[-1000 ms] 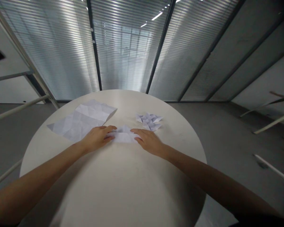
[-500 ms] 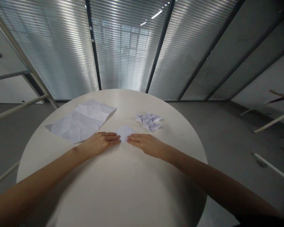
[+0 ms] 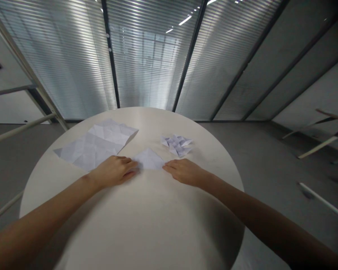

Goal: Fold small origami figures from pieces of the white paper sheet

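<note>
A white sheet of paper folded to a triangle (image 3: 150, 160) lies on the round table, its peak pointing away from me and its folded edge towards me. My left hand (image 3: 118, 169) is closed at its left corner, the fingers over the paper and slightly blurred. At the right corner, the fingertips of my right hand (image 3: 180, 171) press together on the paper. The fingers hide both corners. Just beyond my right hand rests a small folded paper piece (image 3: 177, 144) with several raised points.
A large creased sheet of paper (image 3: 97, 144) lies left of the triangle, partly behind my left hand. The white round table (image 3: 146, 225) stands before a glass wall with blinds (image 3: 146, 67). Pale metal bars (image 3: 22, 129) rise at left; chair legs (image 3: 317, 148) show at right.
My hands have slid apart along the near edge, left hand leftwards and right hand rightwards. More of the folded paper now shows between them. The other papers stay put.
</note>
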The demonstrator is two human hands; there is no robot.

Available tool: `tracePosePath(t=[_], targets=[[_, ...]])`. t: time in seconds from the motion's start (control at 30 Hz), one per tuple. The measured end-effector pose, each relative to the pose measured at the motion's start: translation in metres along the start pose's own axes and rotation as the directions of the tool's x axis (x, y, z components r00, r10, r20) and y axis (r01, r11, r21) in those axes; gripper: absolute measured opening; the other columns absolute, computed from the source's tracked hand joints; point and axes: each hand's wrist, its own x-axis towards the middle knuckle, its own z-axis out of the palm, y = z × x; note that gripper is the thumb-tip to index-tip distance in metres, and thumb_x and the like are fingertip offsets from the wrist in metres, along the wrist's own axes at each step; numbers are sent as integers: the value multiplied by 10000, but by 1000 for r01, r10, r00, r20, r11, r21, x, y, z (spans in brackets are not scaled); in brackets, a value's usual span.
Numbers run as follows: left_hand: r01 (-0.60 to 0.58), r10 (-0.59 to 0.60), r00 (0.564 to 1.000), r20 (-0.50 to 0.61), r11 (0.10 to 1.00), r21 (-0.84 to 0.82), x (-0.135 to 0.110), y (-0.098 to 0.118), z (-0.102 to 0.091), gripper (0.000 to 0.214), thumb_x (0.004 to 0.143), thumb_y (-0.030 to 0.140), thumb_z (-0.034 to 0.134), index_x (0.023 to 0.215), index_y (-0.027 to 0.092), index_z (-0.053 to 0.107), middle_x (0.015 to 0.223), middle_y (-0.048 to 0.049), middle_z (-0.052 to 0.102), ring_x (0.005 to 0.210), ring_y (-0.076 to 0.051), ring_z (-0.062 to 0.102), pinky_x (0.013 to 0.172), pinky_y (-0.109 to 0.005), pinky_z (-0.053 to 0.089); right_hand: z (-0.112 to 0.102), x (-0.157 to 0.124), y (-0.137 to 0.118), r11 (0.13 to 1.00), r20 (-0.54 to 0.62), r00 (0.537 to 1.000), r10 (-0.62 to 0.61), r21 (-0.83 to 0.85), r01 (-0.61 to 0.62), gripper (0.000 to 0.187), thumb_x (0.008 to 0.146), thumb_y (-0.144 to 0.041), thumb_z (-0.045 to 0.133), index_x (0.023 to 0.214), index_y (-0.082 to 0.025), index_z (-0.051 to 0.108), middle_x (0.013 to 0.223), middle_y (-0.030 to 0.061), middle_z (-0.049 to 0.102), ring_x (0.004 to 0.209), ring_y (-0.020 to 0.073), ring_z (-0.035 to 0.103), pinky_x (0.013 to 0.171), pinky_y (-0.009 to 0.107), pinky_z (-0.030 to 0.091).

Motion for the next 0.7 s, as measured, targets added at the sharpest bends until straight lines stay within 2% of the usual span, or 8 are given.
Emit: tracePosePath(t=[0.13,0.23,0.33,0.43,0.53,0.57,0.6,0.7], targets=[[43,-66,990,128,984,176,16,11,-4,355,917,450,409,1040,178,600,779,-62,655,687,-203,650,582,-302,479,-13,8,0,993,-6,999,-43,-107,42,260,907,-97,442,1134,-103,568,884,107,673,807,202,635,658,323,492],[110,-149,979,137,959,261,25,17,-4,402,876,525,449,1016,177,594,782,-66,658,659,-231,648,527,-303,439,-25,13,7,990,-181,981,-62,-136,38,227,923,-108,430,1083,-113,592,880,107,668,820,193,617,697,324,479],[147,-176,981,81,949,279,32,21,-2,325,923,415,397,971,171,606,769,-63,664,650,-220,646,515,-283,402,-38,17,16,997,-405,914,-19,-74,-12,233,926,-125,423,1061,-145,612,931,94,670,866,194,605,763,341,478],[269,-265,963,-48,935,230,38,22,-2,324,935,311,345,825,161,610,698,-58,652,593,-200,622,506,-272,356,-48,24,16,979,-603,772,202,124,-159,277,912,-128,419,1104,-207,602,1019,81,644,972,214,576,867,392,450],[432,-417,890,-184,901,47,42,23,-4,284,895,339,416,708,173,551,568,-18,577,509,-169,558,501,-263,318,-50,35,2,848,-671,518,530,431,-310,266,888,-165,459,1118,-228,576,1084,95,579,1058,243,521,930,435,414],[469,-466,858,-217,882,-39,44,23,-4,258,878,342,444,695,180,528,534,4,536,488,-154,530,499,-256,308,-49,40,-4,796,-646,468,603,527,-298,226,874,-188,490,1079,-222,577,1073,94,564,1033,237,523,907,420,430],[492,-509,827,-240,861,-131,45,24,-5,233,862,341,469,692,187,507,516,24,499,476,-140,504,498,-249,300,-46,45,-12,748,-601,465,650,614,-252,179,857,-216,526,1029,-218,575,1034,82,557,968,217,538,853,389,458],[485,-606,752,-259,775,-405,46,27,-3,226,835,349,514,682,194,454,527,55,428,478,-113,443,490,-232,287,-35,60,-30,564,-411,612,676,823,-69,172,809,-307,612,934,-211,542,913,26,543,765,141,540,653,278,479]])
